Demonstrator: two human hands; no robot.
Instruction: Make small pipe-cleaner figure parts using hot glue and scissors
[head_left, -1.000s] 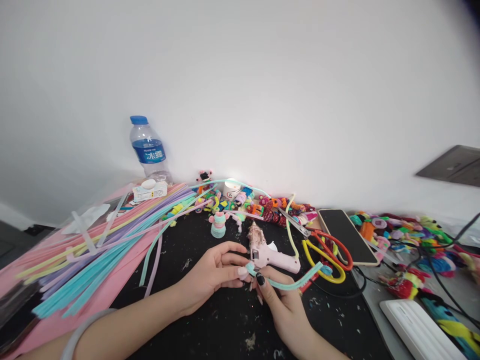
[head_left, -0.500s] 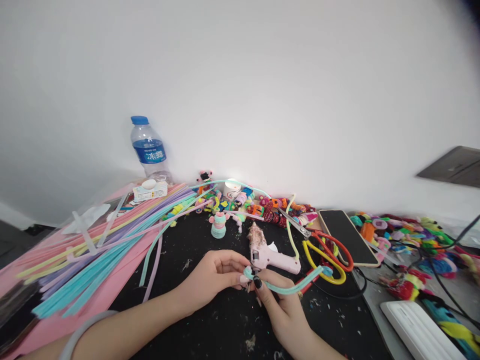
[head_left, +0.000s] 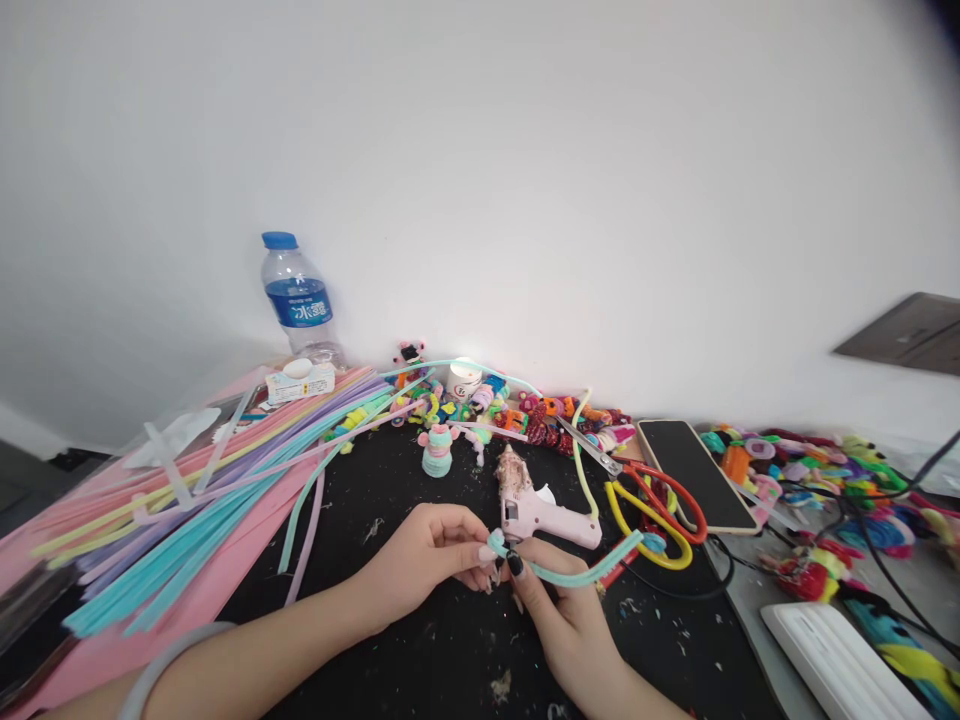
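Between my two hands is a mint-green pipe cleaner (head_left: 589,577), its near end curled into a small loop. My left hand (head_left: 435,550) pinches the curled end between thumb and fingers. Thumb and forefinger of my right hand (head_left: 566,610) close on the same pipe cleaner beside the curl, and its free length sticks out to the right. Just beyond my fingertips lies a pale pink glue gun (head_left: 551,518) with a crusted nozzle. A small mint and pink pipe-cleaner figure (head_left: 436,452) stands upright farther back on the black mat (head_left: 435,660).
Bundled pastel pipe cleaners (head_left: 225,480) spread across the left side. Scissors (head_left: 652,500) with red and yellow handles lie right of the glue gun, near a phone (head_left: 694,475). A water bottle (head_left: 300,300), finished figures (head_left: 540,420), a white power strip (head_left: 844,660) and black cables surround the mat.
Both hands stay almost where they were. The free end of the pipe cleaner has shifted slightly, and my left fingers have moved a little around the curl.
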